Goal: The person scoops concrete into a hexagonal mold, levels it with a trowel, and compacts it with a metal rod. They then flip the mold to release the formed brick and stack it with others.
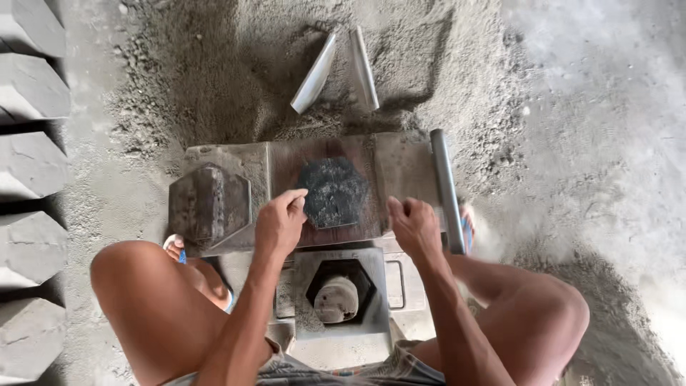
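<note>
Left hand (280,223) and right hand (413,225), both loosely curled and seemingly empty, flank the hexagonal mould (333,191) packed with dark mix.

Dark grey, speckled fill (332,191) in rusty brown mould (286,168); pale grey sand (214,78); silvery bar (446,189); light grey blocks (28,168); blue sandals (466,232).

Both bare forearms reach up from the bottom of the frame, knees spread wide to either side. Left hand (281,221) sits centre-left, fingers curled, thumb and forefinger pinched together. Right hand (413,225) is centre-right, balled into a loose fist, knuckles up.
</note>
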